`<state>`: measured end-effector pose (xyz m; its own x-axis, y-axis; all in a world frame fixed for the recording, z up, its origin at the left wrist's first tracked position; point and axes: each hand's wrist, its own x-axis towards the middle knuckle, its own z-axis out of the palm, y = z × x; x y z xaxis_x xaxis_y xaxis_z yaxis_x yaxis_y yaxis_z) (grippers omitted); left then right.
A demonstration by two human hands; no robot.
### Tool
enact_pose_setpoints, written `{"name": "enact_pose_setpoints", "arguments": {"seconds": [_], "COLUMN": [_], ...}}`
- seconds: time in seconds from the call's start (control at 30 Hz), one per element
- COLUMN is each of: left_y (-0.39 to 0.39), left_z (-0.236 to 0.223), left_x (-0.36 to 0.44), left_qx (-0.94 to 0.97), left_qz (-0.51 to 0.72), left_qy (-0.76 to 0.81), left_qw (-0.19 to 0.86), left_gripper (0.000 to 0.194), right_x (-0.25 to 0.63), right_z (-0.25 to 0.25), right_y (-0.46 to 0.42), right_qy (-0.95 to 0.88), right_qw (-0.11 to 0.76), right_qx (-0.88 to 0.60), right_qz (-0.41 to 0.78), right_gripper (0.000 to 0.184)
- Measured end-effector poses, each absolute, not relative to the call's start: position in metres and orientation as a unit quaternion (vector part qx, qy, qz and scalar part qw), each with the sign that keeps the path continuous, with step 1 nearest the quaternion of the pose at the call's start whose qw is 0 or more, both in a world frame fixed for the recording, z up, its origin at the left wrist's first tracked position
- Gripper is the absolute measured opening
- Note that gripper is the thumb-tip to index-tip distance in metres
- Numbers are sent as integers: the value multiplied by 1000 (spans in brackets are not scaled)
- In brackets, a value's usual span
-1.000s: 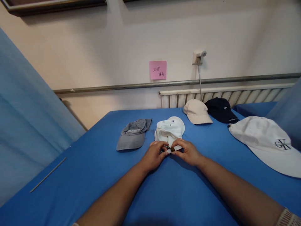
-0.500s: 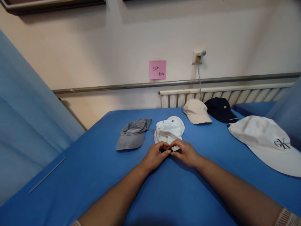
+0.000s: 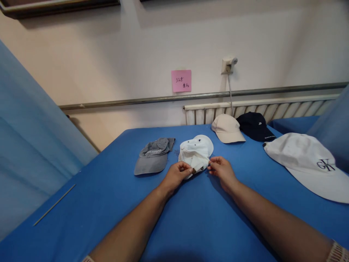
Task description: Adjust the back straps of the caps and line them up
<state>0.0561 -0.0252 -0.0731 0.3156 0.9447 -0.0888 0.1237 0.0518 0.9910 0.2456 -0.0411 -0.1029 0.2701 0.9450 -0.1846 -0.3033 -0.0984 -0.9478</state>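
A white baseball cap (image 3: 195, 150) lies on the blue-covered table with its brim pointing away and its back strap towards me. My left hand (image 3: 176, 175) pinches the strap near a small brown piece. At the cap's right rear edge is my right hand (image 3: 223, 171), thumb and forefinger closed on the fabric there. A dark round spot shows on the strap between both hands. To the left rests a grey cap (image 3: 152, 156), apart from my hands.
A beige cap (image 3: 227, 128) and a navy cap (image 3: 255, 126) sit at the back right. A large white cap (image 3: 308, 160) with dark letters lies at the right. A thin stick (image 3: 54, 205) is on the left. Behind are a radiator (image 3: 207, 112) and a metal rail (image 3: 141, 100).
My hands were together at the strap; now they are apart. The right hand has moved right to the cap's side edge, and more of the strap shows.
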Motion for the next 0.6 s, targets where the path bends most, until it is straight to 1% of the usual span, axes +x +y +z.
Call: {"name": "enact_pose_setpoints", "arguments": {"seconds": [0.1,0.23,0.33,0.43,0.53,0.6], "left_y": [-25,-25,-25,-25,-26,-27], "left_z": [-70,-68,-68,-70,-75,-78], "left_x": [55,53,53,53,54,55], "left_qx": [571,569,572,586,623,665], "left_qz": [371,374,372,366,358,347], "left_qy": [454,448,446,442,432,422], "left_qw": [574,580,579,572,546,509], "left_gripper": [37,37,37,36,33,29], "right_x": [240,232,230,229,226,224], "right_z": [-96,-93,-94,-95,-99,-103], "right_y": [-53,-62,-61,-58,-58,-58], "right_qy": [-255,-218,-244,-345,-443,-467], "right_qw": [583,571,588,598,571,555], "right_qx": [-530,-493,-520,-517,-475,-477], "right_qz": [560,619,569,506,503,495], "right_gripper": [21,27,30,30,29,29]}}
